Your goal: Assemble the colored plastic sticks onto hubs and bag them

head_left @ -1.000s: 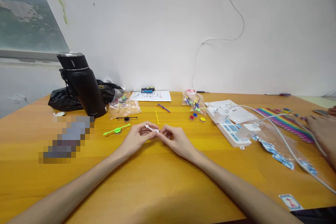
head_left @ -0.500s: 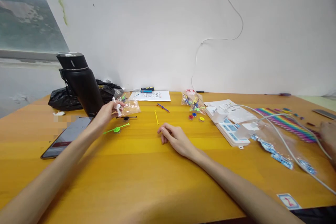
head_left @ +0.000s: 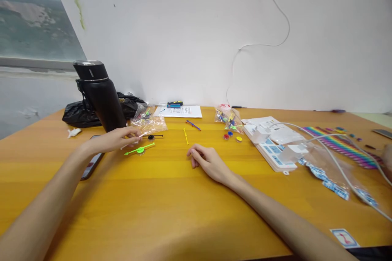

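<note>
My left hand [head_left: 118, 139] reaches over the table with its fingers closed from above on a white arrow spinner [head_left: 141, 135]. Only the ends of the white piece show; its middle is hidden under the fingers. Just right of these fingers lies a black arrow spinner [head_left: 151, 137], and nearer to me a bright green arrow spinner [head_left: 140, 150] on a clear round base. My right hand [head_left: 208, 162] rests on the tabletop, fingers loosely curled in, with nothing visible in them. Beyond it lie a yellow arrow [head_left: 185, 136] and a blue arrow [head_left: 193, 125].
A black bottle [head_left: 104, 100] and a phone [head_left: 92, 166] stand close to my left arm. Red, blue and yellow discs [head_left: 239, 139] lie near a parts bag [head_left: 228, 117]. Right of them are a power strip [head_left: 275, 157] with cables and a rainbow strip [head_left: 339, 147]. Another person's hand [head_left: 388, 157] shows at the right edge.
My left hand has come down to the table with the white spinner and turned palm-down beside the black one. My right hand stays put. The view has shifted slightly left.
</note>
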{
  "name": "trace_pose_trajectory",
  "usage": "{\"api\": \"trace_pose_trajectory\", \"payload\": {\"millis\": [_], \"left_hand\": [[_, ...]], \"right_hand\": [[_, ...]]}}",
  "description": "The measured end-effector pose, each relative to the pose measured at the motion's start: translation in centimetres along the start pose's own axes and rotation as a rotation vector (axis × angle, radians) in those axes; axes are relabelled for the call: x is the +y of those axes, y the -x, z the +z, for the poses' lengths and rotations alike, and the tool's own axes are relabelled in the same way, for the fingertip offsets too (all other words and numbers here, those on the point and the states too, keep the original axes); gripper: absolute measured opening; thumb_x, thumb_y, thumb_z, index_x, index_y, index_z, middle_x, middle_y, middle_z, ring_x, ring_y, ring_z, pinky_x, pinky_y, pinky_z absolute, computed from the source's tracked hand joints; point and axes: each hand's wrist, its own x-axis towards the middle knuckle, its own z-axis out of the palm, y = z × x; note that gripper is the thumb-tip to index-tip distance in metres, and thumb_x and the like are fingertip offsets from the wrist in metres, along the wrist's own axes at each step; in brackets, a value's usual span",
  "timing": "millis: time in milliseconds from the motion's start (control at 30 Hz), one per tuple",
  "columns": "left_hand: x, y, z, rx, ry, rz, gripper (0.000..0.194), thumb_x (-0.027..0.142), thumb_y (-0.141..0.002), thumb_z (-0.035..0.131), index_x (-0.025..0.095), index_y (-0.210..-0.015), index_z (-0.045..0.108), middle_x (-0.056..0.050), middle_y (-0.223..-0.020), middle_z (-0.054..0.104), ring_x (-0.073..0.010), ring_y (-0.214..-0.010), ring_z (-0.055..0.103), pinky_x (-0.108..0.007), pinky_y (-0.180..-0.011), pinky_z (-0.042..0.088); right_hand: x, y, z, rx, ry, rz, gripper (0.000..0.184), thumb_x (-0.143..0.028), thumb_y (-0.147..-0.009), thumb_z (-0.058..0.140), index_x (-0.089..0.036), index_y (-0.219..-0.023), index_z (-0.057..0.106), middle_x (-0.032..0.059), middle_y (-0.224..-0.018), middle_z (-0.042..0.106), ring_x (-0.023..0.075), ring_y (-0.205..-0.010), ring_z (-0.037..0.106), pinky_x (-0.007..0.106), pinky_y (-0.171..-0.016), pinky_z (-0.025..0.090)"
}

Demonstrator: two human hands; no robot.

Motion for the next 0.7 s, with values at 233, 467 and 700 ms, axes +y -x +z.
{"api": "trace_pose_trajectory", "payload": {"millis": [233, 467, 700], "left_hand": [[-0.8, -0.6, 0.6, -0.026, -0.111, 0.021, 0.037, 0.061, -0.08, 0.065, 0.025, -0.085, 0.075, -0.002, -0.083, 0.074, -0.0237, -0.077, 0.064, -0.023, -0.065, 0.042], [-0.7, -1.2, 1.0, 0.022, -0.234, 0.088, 0.036, 0.057, -0.083, 0.06, 0.023, -0.084, 0.074, -0.004, -0.09, 0.074, -0.0235, -0.081, 0.064, -0.025, -0.07, 0.043], [-1.4, -1.3, 0.8, 0.095, -0.278, 0.069, 0.027, 0.05, -0.083, 0.062, 0.025, -0.089, 0.07, -0.003, -0.088, 0.074, -0.0235, -0.078, 0.065, -0.026, -0.068, 0.042]], "right_hand": [[0.1, 0.0, 0.0, -0.005, 0.035, -0.002, 0.033, -0.042, -0.106, 0.041, -0.021, -0.094, 0.063, -0.0006, -0.071, 0.065, 0.0146, -0.068, 0.062, 0.025, -0.069, 0.046], [0.1, -0.1, 0.0, -0.014, 0.036, 0.005, 0.032, -0.04, -0.106, 0.041, -0.02, -0.095, 0.063, -0.0005, -0.072, 0.065, 0.0139, -0.069, 0.063, 0.024, -0.068, 0.045], [0.6, -0.3, -0.5, 0.015, 0.219, -0.006, 0.028, -0.035, -0.107, 0.04, -0.021, -0.096, 0.062, -0.0012, -0.075, 0.066, 0.0136, -0.069, 0.061, 0.024, -0.067, 0.042]]}}
